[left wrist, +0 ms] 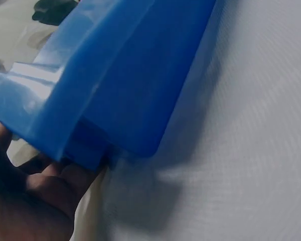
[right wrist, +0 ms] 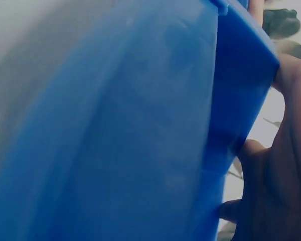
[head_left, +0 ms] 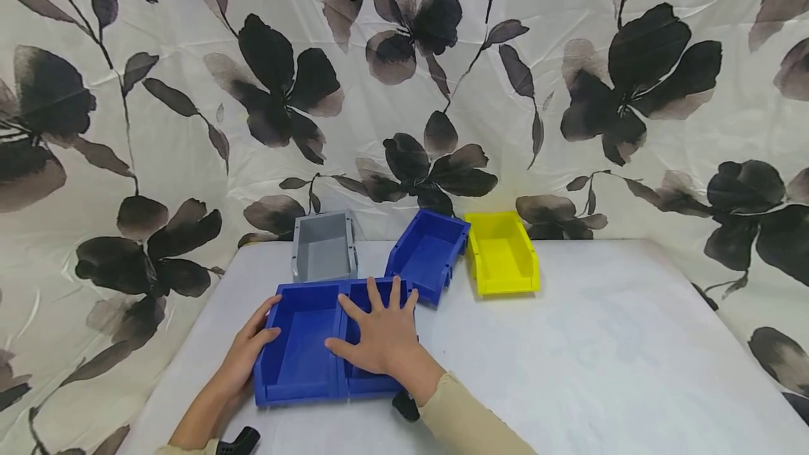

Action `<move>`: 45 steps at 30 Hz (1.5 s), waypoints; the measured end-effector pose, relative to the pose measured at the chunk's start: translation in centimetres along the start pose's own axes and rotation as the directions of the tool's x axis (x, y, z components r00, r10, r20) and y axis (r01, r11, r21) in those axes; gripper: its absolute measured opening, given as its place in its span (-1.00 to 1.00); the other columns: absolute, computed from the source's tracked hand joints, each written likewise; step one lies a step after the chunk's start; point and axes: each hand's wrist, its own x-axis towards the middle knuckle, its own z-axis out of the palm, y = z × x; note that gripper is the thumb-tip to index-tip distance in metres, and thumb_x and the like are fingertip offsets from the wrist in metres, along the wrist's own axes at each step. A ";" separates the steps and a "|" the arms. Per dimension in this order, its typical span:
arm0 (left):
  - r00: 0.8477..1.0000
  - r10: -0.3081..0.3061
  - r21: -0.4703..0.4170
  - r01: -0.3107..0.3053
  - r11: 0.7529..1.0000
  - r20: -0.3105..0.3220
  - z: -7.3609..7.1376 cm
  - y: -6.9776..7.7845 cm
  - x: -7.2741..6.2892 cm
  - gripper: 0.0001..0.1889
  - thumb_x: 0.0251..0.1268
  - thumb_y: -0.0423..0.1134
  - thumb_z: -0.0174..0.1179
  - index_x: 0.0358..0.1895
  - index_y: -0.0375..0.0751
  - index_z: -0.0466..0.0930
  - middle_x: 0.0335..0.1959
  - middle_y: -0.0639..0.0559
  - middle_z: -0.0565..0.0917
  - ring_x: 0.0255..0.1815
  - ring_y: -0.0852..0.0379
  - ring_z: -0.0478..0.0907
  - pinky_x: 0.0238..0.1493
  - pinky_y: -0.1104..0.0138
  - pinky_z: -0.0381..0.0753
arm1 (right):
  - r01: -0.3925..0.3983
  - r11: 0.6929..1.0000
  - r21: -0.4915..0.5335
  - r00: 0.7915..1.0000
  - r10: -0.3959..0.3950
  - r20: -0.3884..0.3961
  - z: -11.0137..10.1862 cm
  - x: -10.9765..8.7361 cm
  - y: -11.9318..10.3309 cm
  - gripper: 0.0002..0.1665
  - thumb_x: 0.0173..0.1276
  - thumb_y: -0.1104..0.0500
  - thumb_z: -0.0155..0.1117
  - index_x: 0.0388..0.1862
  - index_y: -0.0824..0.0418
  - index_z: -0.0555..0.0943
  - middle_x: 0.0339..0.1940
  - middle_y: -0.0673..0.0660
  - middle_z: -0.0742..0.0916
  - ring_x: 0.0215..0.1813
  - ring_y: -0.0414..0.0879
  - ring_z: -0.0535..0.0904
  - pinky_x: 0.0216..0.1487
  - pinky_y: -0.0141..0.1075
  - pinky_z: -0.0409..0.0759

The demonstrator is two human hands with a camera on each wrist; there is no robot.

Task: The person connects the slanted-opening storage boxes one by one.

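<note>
Two blue storage bins stand side by side at the table's near left, their walls meeting along the middle. My left hand (head_left: 243,353) grips the outer side wall of the left blue bin (head_left: 310,343), thumb over its rim. In the left wrist view, fingers curl beneath the edge of a blue bin (left wrist: 125,90). Over the right blue bin (head_left: 379,386) my right hand (head_left: 382,332) lies spread with straight fingers, fingertips at the far rim and thumb across the shared wall. That hand covers much of the right bin's inside. The right wrist view shows a blue bin wall (right wrist: 150,120) up close.
Behind the pair stand a grey bin (head_left: 325,248), a third blue bin (head_left: 426,251) turned at an angle, and a yellow bin (head_left: 502,255). All are on a white-covered table (head_left: 600,350). A floral cloth (head_left: 404,76) hangs behind the table.
</note>
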 end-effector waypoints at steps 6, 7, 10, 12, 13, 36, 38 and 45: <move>1.000 0.005 0.012 -0.005 1.000 -0.001 0.0 0.2 0.3 -0.36 0.50 -0.16 -0.02 0.56 0.07 -0.02 0.56 -0.24 -0.20 0.51 -0.33 -0.32 0.31 -0.36 -0.19 | -0.005 1.000 0.001 1.000 0.005 -0.029 0.4 0.2 0.2 -0.03 0.15 -0.71 -0.46 0.53 -0.47 -0.06 0.59 0.15 0.02 0.48 0.48 -0.21 0.24 0.50 -0.18; 1.000 0.009 0.014 -0.009 1.000 -0.006 0.0 0.2 0.3 -0.36 0.50 -0.16 -0.02 0.56 0.06 -0.01 0.56 -0.24 -0.20 0.51 -0.33 -0.31 0.31 -0.36 -0.19 | -0.005 1.000 0.003 0.999 0.005 -0.037 0.4 0.2 0.2 -0.03 0.15 -0.71 -0.45 0.53 -0.46 -0.04 0.59 0.15 0.03 0.48 0.47 -0.21 0.23 0.51 -0.18; 1.000 0.004 0.011 -0.004 1.000 -0.016 0.1 0.2 0.4 -0.36 0.50 -0.16 -0.01 0.56 0.05 -0.01 0.56 -0.24 -0.19 0.51 -0.33 -0.31 0.32 -0.35 -0.20 | -0.005 1.000 0.009 0.999 0.005 -0.040 0.4 0.4 0.3 -0.02 0.14 -0.71 -0.40 0.53 -0.45 0.00 0.59 0.14 0.06 0.48 0.48 -0.17 0.23 0.51 -0.14; 1.000 -0.007 0.007 0.007 1.000 -0.013 0.1 0.1 0.3 -0.35 0.50 -0.15 -0.01 0.56 0.05 -0.03 0.56 -0.23 -0.20 0.51 -0.33 -0.32 0.31 -0.35 -0.21 | -0.004 1.000 0.010 1.000 0.005 -0.028 0.2 0.4 0.2 -0.02 0.14 -0.71 -0.37 0.53 -0.43 0.03 0.58 0.14 0.09 0.48 0.47 -0.15 0.23 0.50 -0.10; 1.000 -0.009 0.003 0.009 1.000 -0.012 0.1 0.0 0.2 -0.35 0.50 -0.15 -0.02 0.57 0.06 -0.03 0.57 -0.22 -0.20 0.52 -0.32 -0.33 0.32 -0.35 -0.22 | -0.004 1.000 0.015 1.000 0.005 -0.021 0.0 0.4 0.2 -0.02 0.15 -0.70 -0.34 0.53 -0.42 0.05 0.58 0.14 0.11 0.48 0.47 -0.13 0.23 0.50 -0.07; 0.999 0.029 -0.017 -0.030 0.999 -0.030 -0.1 0.2 0.3 -0.39 0.52 -0.16 -0.04 0.56 0.06 0.00 0.57 -0.15 -0.20 0.53 -0.25 -0.37 0.33 -0.33 -0.29 | 0.230 0.914 0.333 0.954 -0.146 -0.260 -4.8 2.4 10.7 -0.69 0.43 0.02 0.19 0.00 0.13 0.70 -0.14 -0.03 0.74 -0.10 -0.16 0.63 -0.06 -0.26 0.61; 0.999 0.024 -0.027 -0.025 0.999 -0.028 0.0 0.2 0.3 -0.39 0.52 -0.17 -0.05 0.56 0.06 0.01 0.57 -0.15 -0.20 0.53 -0.24 -0.37 0.34 -0.32 -0.29 | 0.213 0.904 0.370 0.952 -0.107 -0.285 -5.1 2.3 12.0 -0.73 0.43 0.05 0.19 -0.04 0.12 0.71 -0.19 -0.04 0.75 -0.16 -0.18 0.63 -0.11 -0.28 0.61; 1.000 0.023 -0.030 -0.024 0.999 -0.021 -0.1 0.2 0.2 -0.39 0.52 -0.15 -0.04 0.56 0.08 0.01 0.58 -0.12 -0.20 0.53 -0.22 -0.39 0.34 -0.32 -0.32 | 0.105 0.859 0.501 0.945 0.070 -0.318 -6.2 1.8 17.0 -0.78 0.44 0.10 0.19 -0.11 0.14 0.71 -0.27 -0.04 0.73 -0.23 -0.14 0.60 -0.16 -0.22 0.61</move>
